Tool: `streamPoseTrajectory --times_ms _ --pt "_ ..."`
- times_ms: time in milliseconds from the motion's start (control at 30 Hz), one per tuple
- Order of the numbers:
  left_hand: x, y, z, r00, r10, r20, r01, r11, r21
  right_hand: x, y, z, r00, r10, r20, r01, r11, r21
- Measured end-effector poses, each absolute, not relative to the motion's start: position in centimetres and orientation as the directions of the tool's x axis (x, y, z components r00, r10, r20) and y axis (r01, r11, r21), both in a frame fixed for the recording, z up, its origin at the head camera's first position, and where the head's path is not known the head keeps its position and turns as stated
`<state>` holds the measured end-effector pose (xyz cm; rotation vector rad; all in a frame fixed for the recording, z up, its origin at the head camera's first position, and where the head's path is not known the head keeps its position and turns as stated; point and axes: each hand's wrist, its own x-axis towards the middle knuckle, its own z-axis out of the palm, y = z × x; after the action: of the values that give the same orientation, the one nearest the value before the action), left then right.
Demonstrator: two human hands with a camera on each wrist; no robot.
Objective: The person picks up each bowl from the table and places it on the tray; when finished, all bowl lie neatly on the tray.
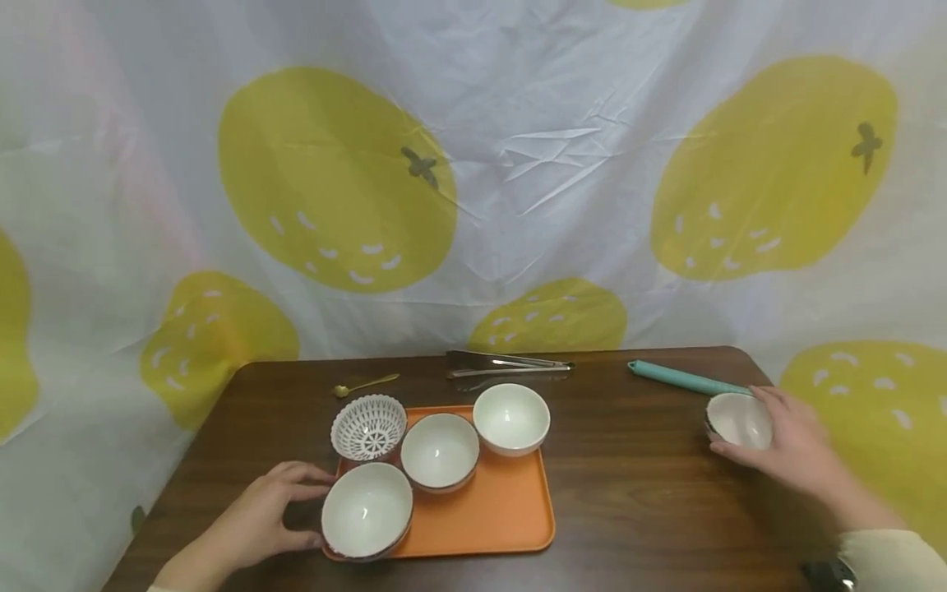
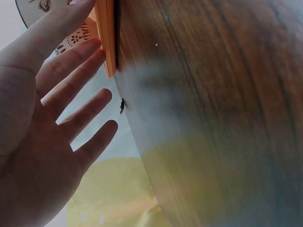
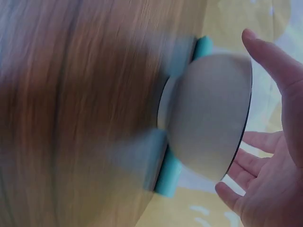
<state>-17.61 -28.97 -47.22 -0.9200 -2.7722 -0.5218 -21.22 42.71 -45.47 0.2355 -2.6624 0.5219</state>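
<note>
My left hand (image 1: 270,514) is at the left edge of the orange tray (image 1: 503,526), beside the front-left bowl (image 1: 367,510). In the left wrist view its fingers are spread and nearly straight, fingertips right at the tray's edge. On the far right, my right hand (image 1: 795,448) spans a small white bowl (image 1: 740,421), which stands upright on its foot on the table. The right wrist view shows the thumb (image 3: 272,56) extended past this bowl's rim, clear of the wall, with the other fingers loosely bent behind the rim.
The tray also bears a black-and-white patterned bowl (image 1: 368,429), a middle bowl (image 1: 440,452) and a back-right bowl (image 1: 510,419). Along the back of the wooden table (image 1: 629,501) lie a small gold spoon (image 1: 366,385), metal tongs (image 1: 510,365) and a teal rod (image 1: 684,378). A lemon-print curtain (image 1: 547,205) hangs behind.
</note>
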Motion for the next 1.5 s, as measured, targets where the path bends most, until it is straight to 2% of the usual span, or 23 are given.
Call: streamPoseTrajectory --times_ms 233,533,800,1000,1233,1500 --pt "-17.5 -28.9 -47.3 -0.797 0.536 0.279 0.601 0.749 0.278 -20.9 44.5 -45.6 -0.926 -0.049 0.374 -0.186 0.921 -0.341" --pt "-17.4 -28.9 -47.2 -0.808 0.529 0.26 0.587 0.76 0.279 -20.6 44.8 -45.8 -0.94 -0.054 0.338 -0.187 0.908 -0.374" --pt "-17.4 -28.8 -47.2 -0.805 0.532 0.26 0.591 0.754 0.286 -20.1 43.8 -46.3 -0.928 -0.016 0.372 -0.19 0.88 -0.436" --pt "-17.4 -28.8 -47.1 -0.809 0.528 0.26 0.586 0.759 0.283 -19.6 40.9 -46.3 -0.916 -0.047 0.399 -0.227 0.879 -0.418" --pt "-17.4 -28.7 -47.1 -0.804 0.533 0.263 0.593 0.754 0.283 -18.7 35.5 -46.1 -0.899 -0.168 0.405 -0.339 0.852 -0.399" --pt "-17.3 -28.7 -47.0 -0.807 0.53 0.259 0.589 0.753 0.295 -17.2 29.0 -46.0 -0.883 -0.28 0.376 -0.436 0.784 -0.441"
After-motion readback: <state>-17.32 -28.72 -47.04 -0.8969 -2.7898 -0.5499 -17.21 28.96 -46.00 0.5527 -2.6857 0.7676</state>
